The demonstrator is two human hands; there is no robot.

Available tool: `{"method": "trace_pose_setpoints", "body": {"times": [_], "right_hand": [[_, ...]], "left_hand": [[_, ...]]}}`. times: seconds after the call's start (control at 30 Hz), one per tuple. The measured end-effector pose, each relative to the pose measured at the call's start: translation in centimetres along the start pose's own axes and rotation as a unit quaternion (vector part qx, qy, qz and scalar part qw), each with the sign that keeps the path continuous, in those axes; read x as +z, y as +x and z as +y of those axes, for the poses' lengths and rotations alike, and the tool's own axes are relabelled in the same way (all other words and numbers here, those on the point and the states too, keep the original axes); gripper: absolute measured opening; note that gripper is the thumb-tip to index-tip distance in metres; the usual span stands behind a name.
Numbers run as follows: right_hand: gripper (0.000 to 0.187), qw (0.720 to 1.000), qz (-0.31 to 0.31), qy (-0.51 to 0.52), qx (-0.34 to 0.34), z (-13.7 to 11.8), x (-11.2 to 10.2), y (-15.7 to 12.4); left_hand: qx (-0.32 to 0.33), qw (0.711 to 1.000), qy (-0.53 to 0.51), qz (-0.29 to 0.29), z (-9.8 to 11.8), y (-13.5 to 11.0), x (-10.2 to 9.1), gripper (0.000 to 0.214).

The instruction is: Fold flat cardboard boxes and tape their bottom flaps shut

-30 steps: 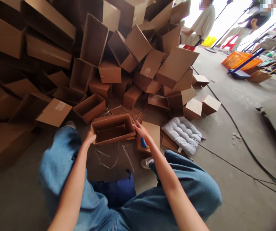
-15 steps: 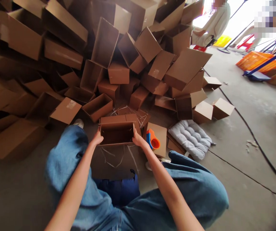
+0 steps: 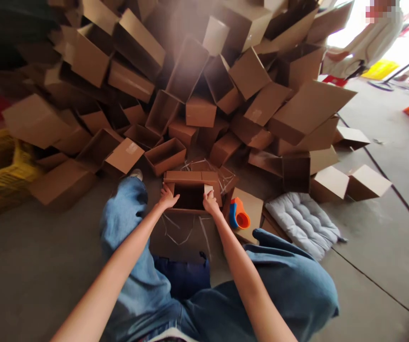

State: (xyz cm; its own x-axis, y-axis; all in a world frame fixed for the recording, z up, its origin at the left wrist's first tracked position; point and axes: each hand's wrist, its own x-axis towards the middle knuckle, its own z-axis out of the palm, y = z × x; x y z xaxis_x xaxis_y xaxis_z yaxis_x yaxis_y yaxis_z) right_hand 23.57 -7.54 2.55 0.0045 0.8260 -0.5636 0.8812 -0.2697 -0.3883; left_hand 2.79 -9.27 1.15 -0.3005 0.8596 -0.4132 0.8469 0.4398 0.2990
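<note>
An open cardboard box (image 3: 189, 177) stands on the floor between my legs, its dark inside facing up and its back flap raised. My left hand (image 3: 169, 197) grips the box's left side, thumb stretched towards the opening. At the right end my right hand (image 3: 210, 203) is closed on a small side flap, whose pale edge shows above the fingers. Just right of that hand, an orange and blue tape dispenser (image 3: 240, 214) lies on a flat piece of cardboard (image 3: 253, 201). White strapping strips (image 3: 179, 237) lie around the box.
A large heap of open cartons (image 3: 200, 112) rises in front. At left is a yellow crate (image 3: 4, 180). A grey cushion (image 3: 302, 223) and a black cable (image 3: 404, 202) lie at right. Beneath my legs is a dark blue bundle (image 3: 183, 275). Another person (image 3: 375, 45) sits at upper right.
My view has turned left, bringing the yellow crate into sight. My right hand has shifted onto the right side flap, and my left thumb now reaches over the left side. The box stays in place.
</note>
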Motion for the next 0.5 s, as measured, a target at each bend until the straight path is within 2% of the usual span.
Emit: {"method": "trace_pose_setpoints", "body": {"times": [0.13,0.2,0.33,0.43,0.5], "right_hand": [[0.071,0.999,-0.008,-0.018,0.035,-0.9,-1.1,-1.4],[0.071,0.999,-0.014,-0.027,0.03,-1.1,-1.5,-1.8],[0.068,0.998,-0.015,-0.054,0.018,-1.5,-1.9,-1.3],[0.063,0.997,-0.012,-0.078,0.009,-1.6,-2.0,-0.6],[0.058,0.996,-0.009,-0.087,-0.015,-1.4,-2.0,-0.2]], "left_hand": [[-0.006,0.999,-0.028,-0.029,-0.7,-1.0,-0.8,0.097],[-0.008,0.997,-0.032,-0.071,-1.0,-1.4,-1.7,0.095],[0.006,0.99,-0.023,-0.138,-1.6,-2.5,-5.4,0.089],[0.045,0.991,-0.023,-0.125,-2.6,-4.6,-8.5,0.079],[0.086,0.99,-0.017,-0.107,-3.5,-6.7,-9.7,0.067]]}}
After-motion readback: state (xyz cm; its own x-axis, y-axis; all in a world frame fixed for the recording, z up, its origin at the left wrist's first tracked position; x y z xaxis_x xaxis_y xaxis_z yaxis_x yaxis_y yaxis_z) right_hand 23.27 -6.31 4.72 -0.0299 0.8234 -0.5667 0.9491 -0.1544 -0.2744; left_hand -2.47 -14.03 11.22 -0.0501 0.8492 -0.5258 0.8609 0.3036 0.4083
